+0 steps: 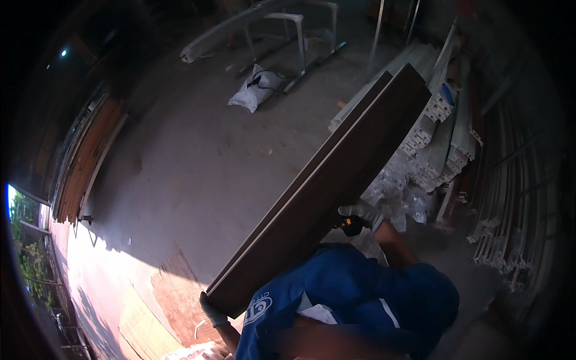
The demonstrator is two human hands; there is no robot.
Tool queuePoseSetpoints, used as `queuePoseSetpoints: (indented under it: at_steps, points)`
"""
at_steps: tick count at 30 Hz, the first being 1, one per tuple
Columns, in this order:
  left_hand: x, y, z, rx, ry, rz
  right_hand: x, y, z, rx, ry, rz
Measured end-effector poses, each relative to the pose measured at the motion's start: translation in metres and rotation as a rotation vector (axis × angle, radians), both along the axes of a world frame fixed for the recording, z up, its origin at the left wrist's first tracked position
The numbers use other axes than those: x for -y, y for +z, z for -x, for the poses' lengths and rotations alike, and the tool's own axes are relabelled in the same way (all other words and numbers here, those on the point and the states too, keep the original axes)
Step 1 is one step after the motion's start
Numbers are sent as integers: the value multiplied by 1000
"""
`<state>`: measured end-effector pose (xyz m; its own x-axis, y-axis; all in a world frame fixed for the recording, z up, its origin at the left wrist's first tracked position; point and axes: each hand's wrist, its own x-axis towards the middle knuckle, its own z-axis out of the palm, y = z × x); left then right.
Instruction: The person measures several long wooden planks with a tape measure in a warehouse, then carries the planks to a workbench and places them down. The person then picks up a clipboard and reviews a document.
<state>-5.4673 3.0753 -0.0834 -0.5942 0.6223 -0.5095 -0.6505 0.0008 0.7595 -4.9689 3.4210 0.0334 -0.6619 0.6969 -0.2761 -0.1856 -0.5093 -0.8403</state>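
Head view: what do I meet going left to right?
Greenery → brown stack → gloved left hand → white sack → gloved right hand → long profiles at the far right

A head-worn fisheye looks down — slantwise over the floor, well above it.

Profiles right of the board, sack farther ahead

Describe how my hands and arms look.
Your left hand and right hand wear grey gloves, the right looking paler. The blue shirt has white trim, a white printed mark and sleeves ending short of the gloves.
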Motion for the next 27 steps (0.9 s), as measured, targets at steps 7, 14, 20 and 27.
queuePoseSetpoints:
  at_steps: [7,14,20,27]
  points:
    - [-222,44,135,-53,-88,150,-127,-21,91,13,-327,137]
    - [-456,31,173,-99,-203,181,-314,-44,111,110,-356,110]
    - [-638,22,154,-191,-59,289,-507,-30,106,73,-344,131]
    - [-820,21,140,-70,-25,256,-726,-12,113,34,-264,98]
